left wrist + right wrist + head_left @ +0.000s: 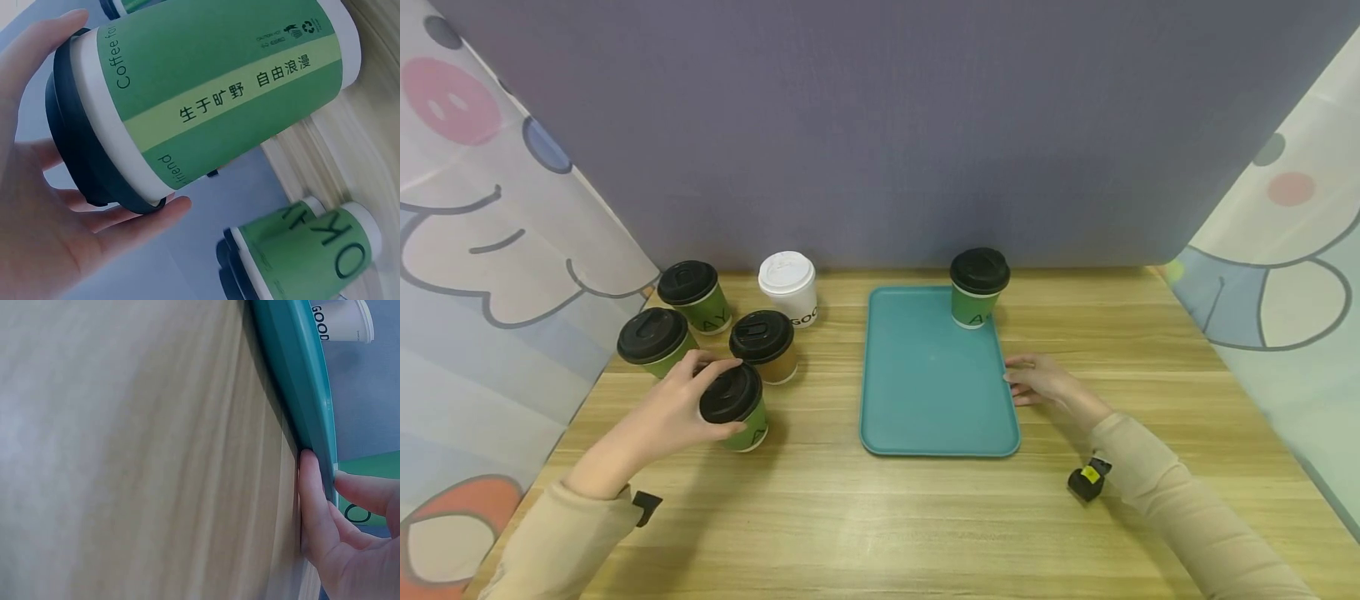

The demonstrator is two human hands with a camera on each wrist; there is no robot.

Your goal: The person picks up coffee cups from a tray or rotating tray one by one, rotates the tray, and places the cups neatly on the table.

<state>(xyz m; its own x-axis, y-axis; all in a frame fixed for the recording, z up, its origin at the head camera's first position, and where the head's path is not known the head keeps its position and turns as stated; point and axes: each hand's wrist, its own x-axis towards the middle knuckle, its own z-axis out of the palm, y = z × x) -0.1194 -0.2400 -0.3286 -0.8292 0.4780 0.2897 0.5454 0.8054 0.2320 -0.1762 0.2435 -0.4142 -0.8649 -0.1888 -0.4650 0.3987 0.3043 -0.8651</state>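
Note:
A green paper coffee cup (747, 433) with a black lid stands on the table at the left, and my left hand (681, 410) grips it around the lid. The left wrist view shows the thumb on one side of that green coffee cup (231, 81) and the fingers on the other. My right hand (1037, 379) pinches the right rim of a teal tray (936, 375). In the right wrist view the thumb lies over the tray's edge (306, 381), with fingers against its outer side. Another green cup (976, 304) with a black lid stands on the tray's far right corner.
Near the left hand stand a brown cup (778, 367) with a black lid, two green cups, one at the back (709, 312) and one further left (670, 358), and a white cup (793, 300). A grey panel (895, 133) rises behind the wooden table (865, 525).

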